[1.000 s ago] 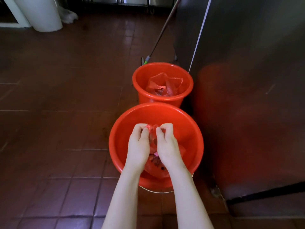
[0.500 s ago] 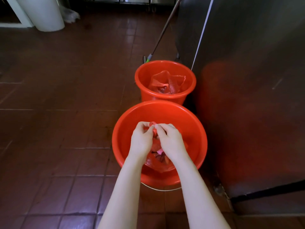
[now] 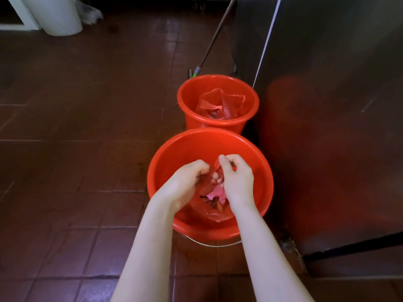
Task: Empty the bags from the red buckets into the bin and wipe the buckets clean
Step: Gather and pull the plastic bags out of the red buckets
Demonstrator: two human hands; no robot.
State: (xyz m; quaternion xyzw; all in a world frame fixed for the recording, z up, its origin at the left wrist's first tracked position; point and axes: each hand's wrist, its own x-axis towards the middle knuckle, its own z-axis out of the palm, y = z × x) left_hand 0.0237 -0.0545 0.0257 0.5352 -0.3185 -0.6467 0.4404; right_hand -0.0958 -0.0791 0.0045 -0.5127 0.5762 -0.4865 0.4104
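I pinch the bag (image 3: 218, 214) with left hand (image 3: 185, 184) and right hand (image 3: 236, 179), within the near bucket (image 3: 174, 153). Far bucket (image 3: 189, 101) beyond the grip also unemptied; wiping outstanding.

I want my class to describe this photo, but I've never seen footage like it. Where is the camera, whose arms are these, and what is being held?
There is no machine here: a person wears a camera on the head, so you look forward and down at their own arms. The left hand and right hand both pinch the gathered top of a red bag that sits inside the near red bucket. Behind it stands a second red bucket with its own loose bag. Both buckets stand on a brown tiled floor, beside a metal cabinet. A long handle leans behind, and a white container stands far left.
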